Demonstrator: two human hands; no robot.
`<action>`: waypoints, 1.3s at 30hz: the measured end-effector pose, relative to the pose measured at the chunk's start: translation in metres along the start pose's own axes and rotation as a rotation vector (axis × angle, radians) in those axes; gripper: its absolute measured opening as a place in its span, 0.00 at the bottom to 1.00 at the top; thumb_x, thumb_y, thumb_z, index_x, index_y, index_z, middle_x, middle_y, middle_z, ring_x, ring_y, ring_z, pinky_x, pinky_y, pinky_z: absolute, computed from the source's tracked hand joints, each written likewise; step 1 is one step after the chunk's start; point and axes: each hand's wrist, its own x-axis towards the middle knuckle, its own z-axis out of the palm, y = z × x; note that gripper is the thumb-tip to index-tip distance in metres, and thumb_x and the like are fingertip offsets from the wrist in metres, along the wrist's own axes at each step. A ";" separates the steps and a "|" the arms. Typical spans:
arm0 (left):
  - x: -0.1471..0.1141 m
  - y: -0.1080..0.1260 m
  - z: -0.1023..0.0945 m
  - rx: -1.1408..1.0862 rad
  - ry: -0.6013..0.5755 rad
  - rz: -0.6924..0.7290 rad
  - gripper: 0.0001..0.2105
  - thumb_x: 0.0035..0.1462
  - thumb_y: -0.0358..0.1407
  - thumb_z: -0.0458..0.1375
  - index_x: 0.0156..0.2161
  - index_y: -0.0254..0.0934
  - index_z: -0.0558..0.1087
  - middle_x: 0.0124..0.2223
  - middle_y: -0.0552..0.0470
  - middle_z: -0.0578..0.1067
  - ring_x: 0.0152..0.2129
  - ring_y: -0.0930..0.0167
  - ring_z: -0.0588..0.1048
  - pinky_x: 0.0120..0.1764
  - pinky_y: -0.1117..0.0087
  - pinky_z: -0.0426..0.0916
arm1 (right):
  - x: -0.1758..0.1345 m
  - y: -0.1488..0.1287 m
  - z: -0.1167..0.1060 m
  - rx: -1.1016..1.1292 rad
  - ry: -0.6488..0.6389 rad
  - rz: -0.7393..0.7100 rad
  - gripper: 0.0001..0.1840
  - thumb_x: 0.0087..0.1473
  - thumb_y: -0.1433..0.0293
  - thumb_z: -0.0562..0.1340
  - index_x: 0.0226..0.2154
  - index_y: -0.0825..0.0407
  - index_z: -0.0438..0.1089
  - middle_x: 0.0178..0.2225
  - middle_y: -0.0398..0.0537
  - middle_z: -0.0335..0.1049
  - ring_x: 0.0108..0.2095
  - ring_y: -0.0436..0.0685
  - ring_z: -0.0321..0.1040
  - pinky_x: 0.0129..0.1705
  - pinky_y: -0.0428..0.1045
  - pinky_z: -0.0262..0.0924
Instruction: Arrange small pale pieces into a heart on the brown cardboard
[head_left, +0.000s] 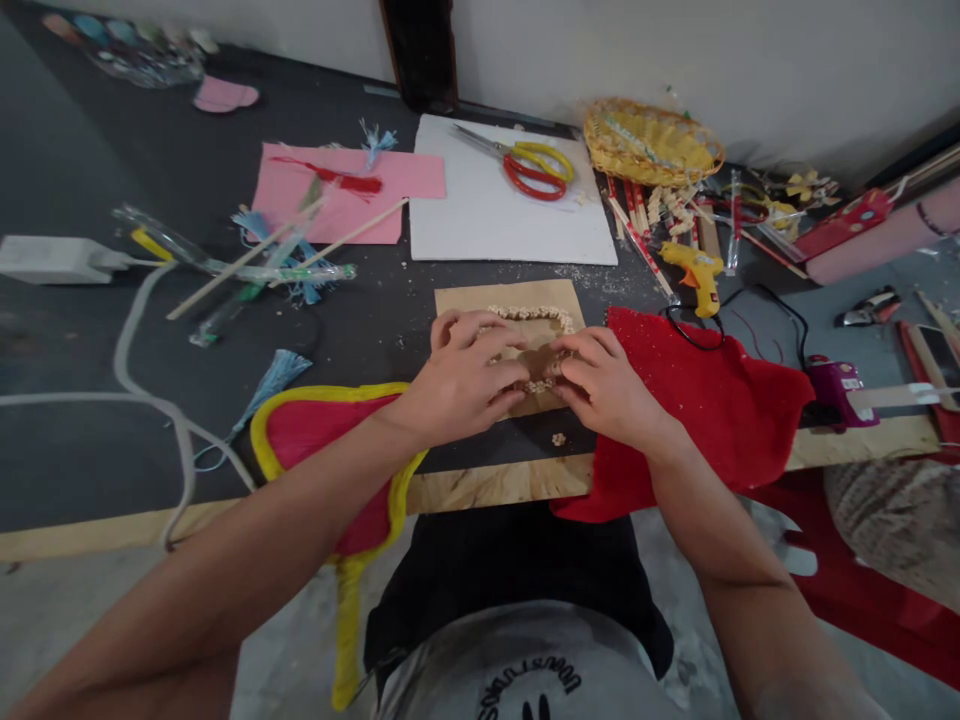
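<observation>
A piece of brown cardboard (457, 298) lies before me, carrying an outline of small, knobbly cream pieces (536, 313). My left hand (472, 375) rests over its left side, fingers bent and apart, with fingertips near the lower row of pieces. From the right, my right hand (606, 385) reaches the lower right corner of the outline. Its thumb and fingers are pinched together there, and whatever lies between them is hidden. One loose cream cluster (559, 439) sits on the dark table just below the cardboard.
Red felt (705, 400) lies right of the cardboard, below a yellow glue gun (697, 275). Scissors (525, 165) rest on a white board (487, 230). A wicker basket (649, 140) stands behind. At left are a pink-and-yellow fan (300, 425) and a white cable (124, 345).
</observation>
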 end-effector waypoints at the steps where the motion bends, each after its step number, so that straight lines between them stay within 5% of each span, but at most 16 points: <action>1: 0.000 0.000 0.000 -0.006 -0.009 0.002 0.08 0.66 0.38 0.56 0.40 0.42 0.79 0.56 0.46 0.74 0.59 0.54 0.64 0.57 0.46 0.59 | 0.000 0.000 0.001 -0.001 -0.002 0.000 0.05 0.63 0.73 0.60 0.37 0.48 0.72 0.55 0.53 0.70 0.56 0.67 0.58 0.54 0.64 0.63; 24: 0.000 -0.003 -0.003 -0.039 -0.052 -0.045 0.08 0.61 0.36 0.59 0.43 0.44 0.79 0.56 0.47 0.74 0.60 0.53 0.63 0.59 0.45 0.59 | 0.001 -0.003 0.002 0.002 0.084 -0.018 0.04 0.62 0.70 0.62 0.40 0.48 0.73 0.55 0.53 0.70 0.57 0.66 0.57 0.59 0.64 0.60; 39: 0.001 -0.002 -0.003 -0.028 -0.056 -0.031 0.09 0.65 0.34 0.55 0.40 0.43 0.79 0.56 0.47 0.75 0.60 0.53 0.64 0.58 0.43 0.58 | 0.003 -0.008 0.005 -0.085 -0.011 -0.002 0.04 0.61 0.71 0.62 0.37 0.48 0.73 0.58 0.51 0.68 0.59 0.67 0.54 0.56 0.64 0.56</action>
